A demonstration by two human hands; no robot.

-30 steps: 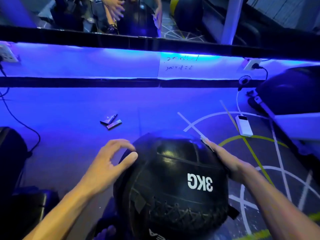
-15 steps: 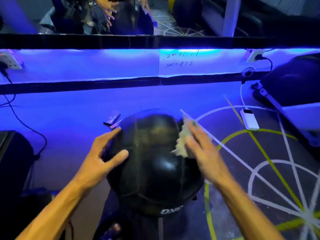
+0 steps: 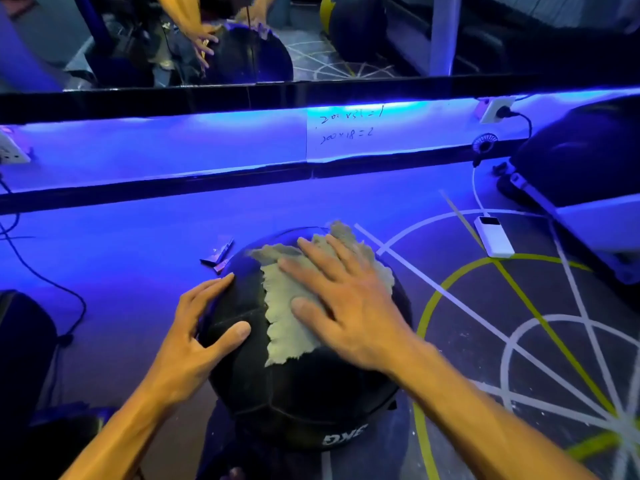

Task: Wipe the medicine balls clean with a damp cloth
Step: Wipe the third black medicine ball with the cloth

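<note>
Right hand (image 3: pixel 349 306) presses cloth (image 3: pixel 287 317) flat on ball (image 3: pixel 294 393) (left hand (image 3: pixel 194 341) steadies).

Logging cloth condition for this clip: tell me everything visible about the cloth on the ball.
The pale grey-green cloth looks like soft, napped fabric with ragged, uneven edges. It lies spread flat over the top of the round black medicine ball, draping toward the ball's far side. The right hand presses on it with straight, spread fingers, covering its right part. The left hand rests on the ball beside the cloth, not touching it. Whether the cloth is damp cannot be told.
</note>
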